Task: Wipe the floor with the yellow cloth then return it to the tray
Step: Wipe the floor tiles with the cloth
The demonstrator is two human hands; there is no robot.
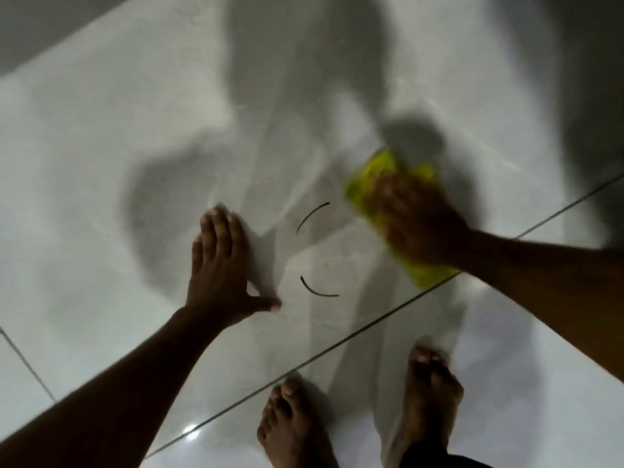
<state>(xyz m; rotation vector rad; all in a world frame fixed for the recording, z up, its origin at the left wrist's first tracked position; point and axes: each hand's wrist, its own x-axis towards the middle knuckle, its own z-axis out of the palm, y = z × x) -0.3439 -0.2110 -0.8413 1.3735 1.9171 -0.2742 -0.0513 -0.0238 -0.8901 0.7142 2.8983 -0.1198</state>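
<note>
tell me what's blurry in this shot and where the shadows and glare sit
Head view: the right hand and yellow cloth are smeared by motion blur, while the left hand, flat on the floor, is fairly sharp. Large soft shadows of the person fall across the tiles toward the top. A small bright glare spot sits on the grout line near the bare feet. The scene is dim overall.

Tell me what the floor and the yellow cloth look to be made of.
The floor looks like glazed ceramic or porcelain tile: pale, glossy, with sharp light reflections and thin dark grout lines. The yellow cloth under the right hand appears soft, matte fabric, possibly microfibre; motion blur hides its weave.
</note>
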